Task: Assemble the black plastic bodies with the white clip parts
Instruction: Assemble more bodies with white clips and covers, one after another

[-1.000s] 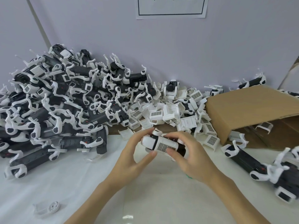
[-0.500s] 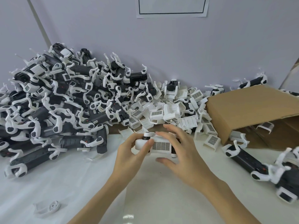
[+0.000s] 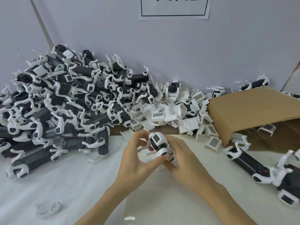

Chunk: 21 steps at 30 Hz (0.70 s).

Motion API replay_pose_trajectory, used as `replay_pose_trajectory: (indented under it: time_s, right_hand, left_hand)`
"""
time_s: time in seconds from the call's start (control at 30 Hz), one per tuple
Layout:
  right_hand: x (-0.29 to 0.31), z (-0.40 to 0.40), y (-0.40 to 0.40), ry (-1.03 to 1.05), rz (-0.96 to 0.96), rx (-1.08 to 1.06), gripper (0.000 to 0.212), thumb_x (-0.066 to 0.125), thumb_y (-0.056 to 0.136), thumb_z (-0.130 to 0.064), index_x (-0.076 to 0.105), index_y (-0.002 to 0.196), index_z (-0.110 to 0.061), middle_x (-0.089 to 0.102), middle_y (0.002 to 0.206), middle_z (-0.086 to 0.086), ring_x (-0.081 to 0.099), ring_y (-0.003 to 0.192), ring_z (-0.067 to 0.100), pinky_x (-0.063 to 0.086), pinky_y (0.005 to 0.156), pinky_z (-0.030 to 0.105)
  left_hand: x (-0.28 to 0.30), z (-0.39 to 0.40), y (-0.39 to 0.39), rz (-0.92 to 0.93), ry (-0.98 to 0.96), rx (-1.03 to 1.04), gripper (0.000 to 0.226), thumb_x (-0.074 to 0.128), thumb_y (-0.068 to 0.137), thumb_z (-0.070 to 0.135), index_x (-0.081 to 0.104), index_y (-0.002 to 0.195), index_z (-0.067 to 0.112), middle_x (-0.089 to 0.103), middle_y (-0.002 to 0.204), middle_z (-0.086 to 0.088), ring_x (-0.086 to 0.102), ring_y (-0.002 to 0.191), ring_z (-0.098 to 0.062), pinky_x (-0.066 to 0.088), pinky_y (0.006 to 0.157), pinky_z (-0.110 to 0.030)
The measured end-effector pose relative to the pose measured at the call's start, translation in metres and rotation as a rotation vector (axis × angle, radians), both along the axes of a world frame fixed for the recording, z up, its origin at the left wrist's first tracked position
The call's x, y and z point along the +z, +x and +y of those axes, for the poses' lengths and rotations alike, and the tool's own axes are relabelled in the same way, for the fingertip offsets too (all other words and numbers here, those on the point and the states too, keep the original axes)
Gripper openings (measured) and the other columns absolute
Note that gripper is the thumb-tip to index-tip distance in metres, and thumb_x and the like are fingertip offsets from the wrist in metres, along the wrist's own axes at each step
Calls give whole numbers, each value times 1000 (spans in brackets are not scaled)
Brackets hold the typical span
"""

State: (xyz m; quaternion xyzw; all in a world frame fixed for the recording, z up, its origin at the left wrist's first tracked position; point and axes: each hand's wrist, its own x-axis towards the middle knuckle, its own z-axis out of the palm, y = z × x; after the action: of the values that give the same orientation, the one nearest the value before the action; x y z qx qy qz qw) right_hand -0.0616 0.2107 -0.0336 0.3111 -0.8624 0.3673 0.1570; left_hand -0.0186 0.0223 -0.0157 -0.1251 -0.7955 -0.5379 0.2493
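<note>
Both hands hold one black plastic body with white clip parts (image 3: 158, 144) above the white table, its end with a small grey window turned up toward me. My left hand (image 3: 138, 158) curls its fingers and thumb round the body's left side. My right hand (image 3: 181, 161) grips it from the right and underneath. A heap of loose white clip parts (image 3: 172, 113) with grid labels lies just behind the hands. Far left, a big pile of black bodies with white arms (image 3: 61, 108) rises against the wall.
A cardboard box (image 3: 246, 111) lies on its side at the right, with clip parts spilling from its mouth. Two black bodies (image 3: 250, 161) rest near the right edge. One loose white part (image 3: 48, 208) sits at the front left. A grey wall stands behind.
The held body has been turned from lying flat, grid label up, to tilted on end with its windowed end facing me. Both hands shifted grip and stayed in the same place.
</note>
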Motion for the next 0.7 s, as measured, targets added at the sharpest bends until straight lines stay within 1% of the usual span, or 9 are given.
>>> replay_pose_trajectory:
  time_s: [0.07, 0.13, 0.2, 0.3, 0.37, 0.43, 0.5, 0.6, 0.7]
  right_hand:
    - [-1, -3, 1, -36, -41, -9, 64, 69, 96, -8, 46, 149, -36, 61, 131, -15, 60, 119, 7, 45, 95, 10]
    - [-1, -2, 0, -60, -38, -16, 70, 66, 95, 1, 46, 147, -41, 63, 123, -14, 61, 112, 3, 47, 91, 11]
    - [1, 1, -3, -43, -28, -8, 70, 66, 95, 2, 46, 148, -39, 59, 128, -15, 58, 118, 2, 47, 95, 15]
    - [2, 6, -5, -19, -45, 8, 60, 64, 100, -7, 44, 150, -34, 53, 137, -18, 50, 129, 1, 46, 105, 22]
    - [2, 7, -4, -20, -65, 17, 62, 61, 101, -7, 41, 152, -36, 50, 139, -21, 46, 133, -4, 42, 108, 18]
    - [1, 6, -3, -10, -59, 39, 66, 59, 100, -4, 38, 156, -33, 48, 144, -20, 42, 138, -3, 35, 110, 11]
    - [2, 4, -2, 22, -12, 11, 68, 61, 100, -5, 36, 159, -28, 48, 146, -13, 44, 138, 5, 34, 111, 12]
    - [5, 3, -2, 163, 135, -119, 68, 66, 100, -19, 36, 161, -25, 53, 132, 0, 50, 124, 22, 44, 108, 32]
    - [10, 4, 0, 173, 114, -106, 67, 60, 101, -45, 34, 161, -33, 49, 123, -3, 50, 119, 18, 46, 103, 29]
  left_hand:
    - [-2, 6, 3, 33, -40, 27, 55, 86, 78, 49, 53, 119, 37, 65, 111, 15, 65, 106, -15, 45, 91, -10]
    - [-3, 12, 3, 27, -24, 37, 56, 88, 79, 44, 49, 119, 38, 63, 110, 18, 65, 107, -12, 45, 92, -9]
    - [-3, 12, 3, -34, 29, -20, 54, 86, 82, 42, 48, 119, 36, 62, 111, 19, 64, 109, -12, 44, 96, -10]
    - [1, 7, 4, -211, 228, -204, 43, 71, 88, 57, 54, 121, 35, 67, 111, 12, 68, 103, -12, 49, 93, -16]
    - [3, 7, 2, -262, 343, -224, 47, 64, 87, 63, 58, 119, 29, 70, 105, 5, 70, 91, -14, 51, 85, -21]
    - [4, 8, -1, -269, 343, -181, 46, 66, 88, 61, 59, 115, 24, 71, 101, 3, 71, 86, -16, 52, 82, -26]
    - [3, 5, -1, -273, 322, -165, 37, 65, 94, 56, 59, 113, 24, 73, 100, 5, 71, 89, -12, 52, 83, -22]
    - [1, -2, -2, -249, 152, -118, 40, 61, 94, 62, 60, 123, 34, 72, 111, 15, 68, 105, -5, 48, 87, -13]
    - [-3, -3, -4, -226, 115, -69, 54, 69, 86, 62, 60, 127, 29, 72, 112, 15, 70, 104, -9, 50, 87, -16]
